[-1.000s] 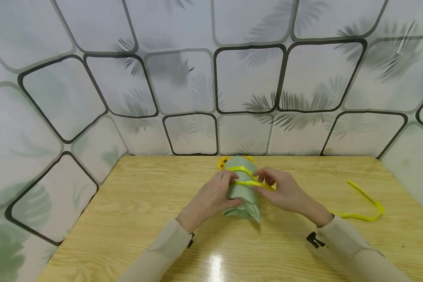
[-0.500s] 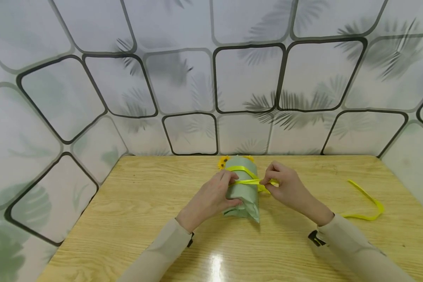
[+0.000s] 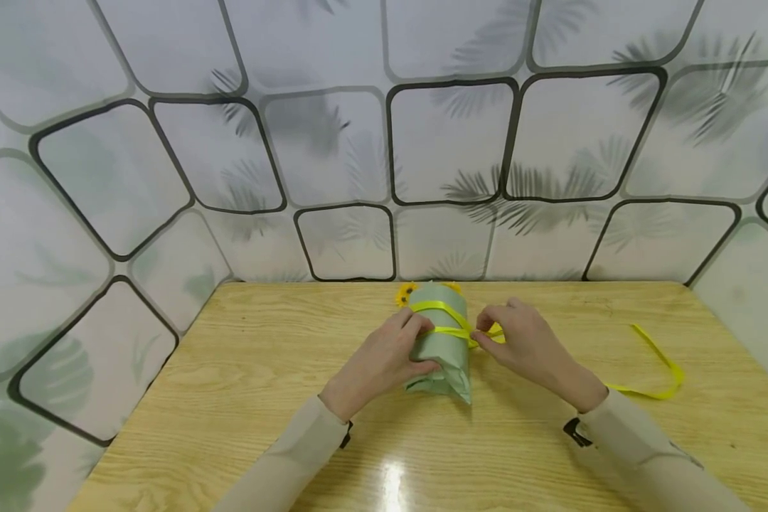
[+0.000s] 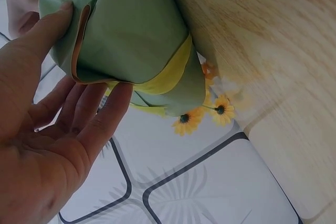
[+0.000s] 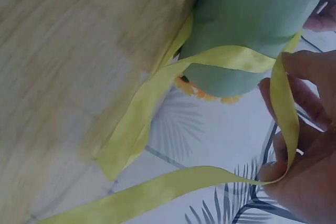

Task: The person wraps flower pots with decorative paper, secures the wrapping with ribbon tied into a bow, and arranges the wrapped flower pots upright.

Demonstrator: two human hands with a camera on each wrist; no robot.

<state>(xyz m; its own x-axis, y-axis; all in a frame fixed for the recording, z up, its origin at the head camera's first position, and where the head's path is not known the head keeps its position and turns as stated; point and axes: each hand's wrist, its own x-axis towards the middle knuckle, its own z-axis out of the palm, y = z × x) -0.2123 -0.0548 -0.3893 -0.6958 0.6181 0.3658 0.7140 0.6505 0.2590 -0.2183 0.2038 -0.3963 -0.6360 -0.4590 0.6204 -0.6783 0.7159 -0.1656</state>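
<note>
A flower bouquet wrapped in pale green paper lies on the table, its orange-yellow flowers poking out at the far end. My left hand holds it from the left side, thumb low on the wrap and fingertips at the yellow ribbon. On the other side, my right hand pinches a length of the yellow ribbon between thumb and forefinger, close to the paper. The ribbon goes around the bouquet in two bands in the head view. Its part beneath the bouquet is hidden.
The ribbon's long tail curves over the tabletop on the right. Behind the wooden table stands a patterned wall covering with dark outlines and leaf prints, close to the bouquet's flower end.
My right hand has drawn the ribbon out to the right, then come slightly down beside the bouquet. The loose tail has slid a little left. My left hand has stayed in place.
</note>
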